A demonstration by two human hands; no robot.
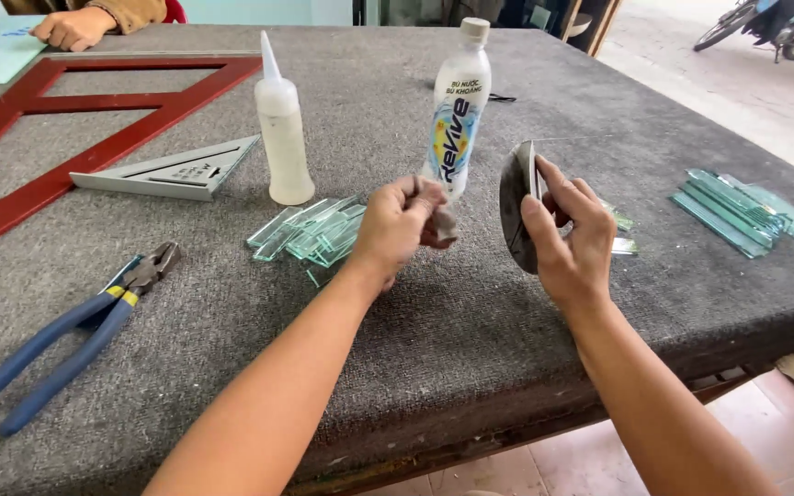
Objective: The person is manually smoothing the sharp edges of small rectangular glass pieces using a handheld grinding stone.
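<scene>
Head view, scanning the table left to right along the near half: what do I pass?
Blue-handled pliers → grey speed square → nozzle squeeze bottle → left hand → right hand holding an oval glass piece → stacked glass strips.

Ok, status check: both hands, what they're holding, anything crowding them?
Left hand pinching small grey block. Right hand gripping curved glass piece on edge. Drink bottle just behind, glass strips beside.

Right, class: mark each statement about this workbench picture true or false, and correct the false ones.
1. The right hand holds a rounded glass piece on edge. True.
2. The pliers have red handles. False: blue.
3. The left hand pinches a small grey block. True.
4. The drink bottle lies on its side. False: it stands upright.
5. Glass strips lie beside the squeeze bottle. True.
</scene>
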